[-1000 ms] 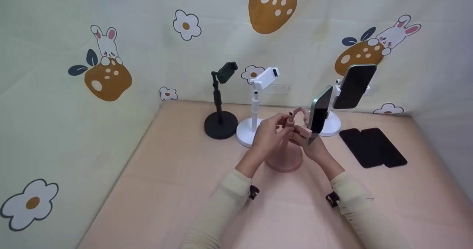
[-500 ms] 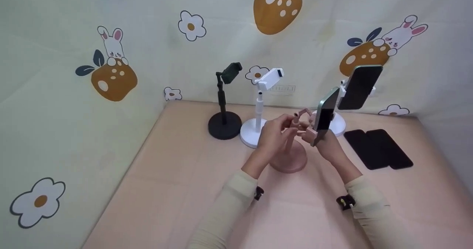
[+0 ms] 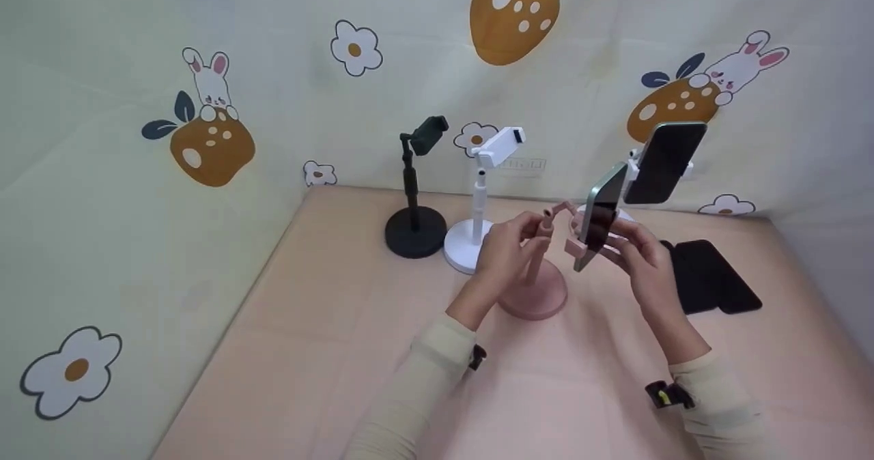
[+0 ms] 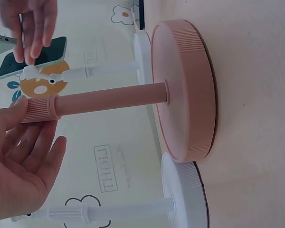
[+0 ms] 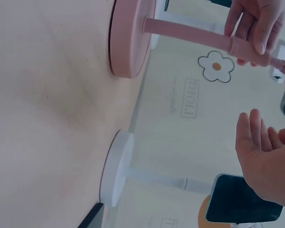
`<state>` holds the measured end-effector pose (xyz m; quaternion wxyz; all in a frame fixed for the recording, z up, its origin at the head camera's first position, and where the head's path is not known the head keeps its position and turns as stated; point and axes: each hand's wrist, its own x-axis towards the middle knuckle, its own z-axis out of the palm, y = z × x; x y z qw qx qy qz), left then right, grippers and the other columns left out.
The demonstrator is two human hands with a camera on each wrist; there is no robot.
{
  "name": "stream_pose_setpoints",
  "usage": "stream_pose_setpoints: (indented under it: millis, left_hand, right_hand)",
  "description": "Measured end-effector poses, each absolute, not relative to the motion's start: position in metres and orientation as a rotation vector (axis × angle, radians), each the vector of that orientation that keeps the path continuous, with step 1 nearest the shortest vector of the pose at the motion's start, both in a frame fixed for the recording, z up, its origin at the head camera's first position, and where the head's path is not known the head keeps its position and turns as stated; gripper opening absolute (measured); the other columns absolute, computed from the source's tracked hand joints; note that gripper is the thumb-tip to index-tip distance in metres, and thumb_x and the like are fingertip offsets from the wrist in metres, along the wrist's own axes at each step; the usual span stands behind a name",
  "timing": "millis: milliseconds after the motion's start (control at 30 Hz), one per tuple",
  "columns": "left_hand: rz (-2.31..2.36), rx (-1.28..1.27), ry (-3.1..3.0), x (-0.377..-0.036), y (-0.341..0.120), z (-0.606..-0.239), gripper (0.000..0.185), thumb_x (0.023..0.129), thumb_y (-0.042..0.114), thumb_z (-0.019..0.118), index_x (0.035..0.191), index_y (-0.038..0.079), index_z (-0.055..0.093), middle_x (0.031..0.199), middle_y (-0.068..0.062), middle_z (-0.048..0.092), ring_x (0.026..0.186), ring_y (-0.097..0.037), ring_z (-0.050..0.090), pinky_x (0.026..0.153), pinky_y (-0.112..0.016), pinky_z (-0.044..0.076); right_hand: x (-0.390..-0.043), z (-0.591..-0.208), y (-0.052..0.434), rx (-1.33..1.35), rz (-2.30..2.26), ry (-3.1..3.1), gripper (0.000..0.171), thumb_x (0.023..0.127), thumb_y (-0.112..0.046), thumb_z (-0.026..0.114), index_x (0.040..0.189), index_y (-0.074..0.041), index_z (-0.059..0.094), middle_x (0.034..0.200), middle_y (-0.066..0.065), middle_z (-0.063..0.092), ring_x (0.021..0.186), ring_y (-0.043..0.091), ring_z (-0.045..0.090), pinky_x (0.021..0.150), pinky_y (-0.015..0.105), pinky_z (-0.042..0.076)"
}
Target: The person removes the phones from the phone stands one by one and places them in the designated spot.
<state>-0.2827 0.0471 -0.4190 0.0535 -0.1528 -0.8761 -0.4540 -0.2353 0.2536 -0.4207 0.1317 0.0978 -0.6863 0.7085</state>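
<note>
A pink phone stand (image 3: 539, 296) stands in the middle of the table with a phone (image 3: 601, 214) clamped at its top, tilted on edge. My left hand (image 3: 509, 248) grips the stand's pole at the ribbed collar (image 4: 38, 108); the right wrist view shows its fingers (image 5: 256, 23) curled round the pole. To the right of the phone, my right hand (image 3: 642, 255) touches the phone's edge with straight fingers. Its palm (image 5: 266, 156) shows open in the right wrist view. The round pink base (image 4: 185, 90) sits flat on the table.
A black stand (image 3: 413, 231) and a white stand (image 3: 478, 241) are behind the pink one, both without phones. A second white stand holds a phone (image 3: 666, 160) at the back right. Two dark phones (image 3: 710, 276) lie flat on the right. Patterned cloth walls close in the table.
My right hand has let go below the clamp and moved out to the phone's right side, with its fingers now straight. The left hand stays on the pole.
</note>
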Motion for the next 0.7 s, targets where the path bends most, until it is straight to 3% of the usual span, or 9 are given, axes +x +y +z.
stream_pose_setpoints:
  millis: [100,333,500,700]
  left_hand:
    - [-1.386,-0.456,-2.671,-0.283,0.048,-0.419,0.031,0.093,0.026,0.068,0.124,0.023,0.065,0.113,0.006,0.074,0.112,-0.008,0.068,0.097,-0.025,0.054]
    - [-1.405,-0.446,-2.677,-0.283,0.049,-0.418,0.03,0.093,0.026,0.068,0.124,0.024,0.065,0.113,0.007,0.074,0.111,-0.007,0.068,0.097,-0.025,0.054]
    - [-1.319,-0.457,-2.68,-0.281,0.05,-0.419,0.029,0.094,0.026,0.068,0.123,0.023,0.065,0.114,0.007,0.074,0.112,-0.008,0.068,0.101,-0.027,0.052]
    - [-1.177,-0.456,-2.71,-0.273,0.049,-0.419,0.035,0.095,0.029,0.067,0.129,0.024,0.061,0.119,0.007,0.073,0.116,-0.01,0.067,0.104,-0.03,0.051]
  right_hand:
    - [-0.227,-0.417,0.25,0.321,2.013,-2.01,0.034,0.104,-0.003,0.042,0.136,0.007,0.048,0.122,-0.004,0.064,0.111,0.007,0.066,0.094,0.022,0.055]
    - [-0.215,-0.416,0.24,0.366,1.841,-2.157,0.053,0.097,0.001,0.056,0.147,0.006,0.038,0.131,-0.014,0.055,0.12,0.001,0.056,0.097,0.012,0.048]
    - [-0.212,-0.418,0.233,0.387,1.796,-2.167,0.071,0.087,0.01,0.066,0.149,0.005,0.033,0.136,0.0,0.051,0.121,0.001,0.055,0.1,0.013,0.048]
    - [-0.212,-0.418,0.228,0.335,1.707,-2.202,0.083,0.079,0.01,0.076,0.15,0.003,0.032,0.141,0.018,0.049,0.12,-0.002,0.054,0.101,0.01,0.045]
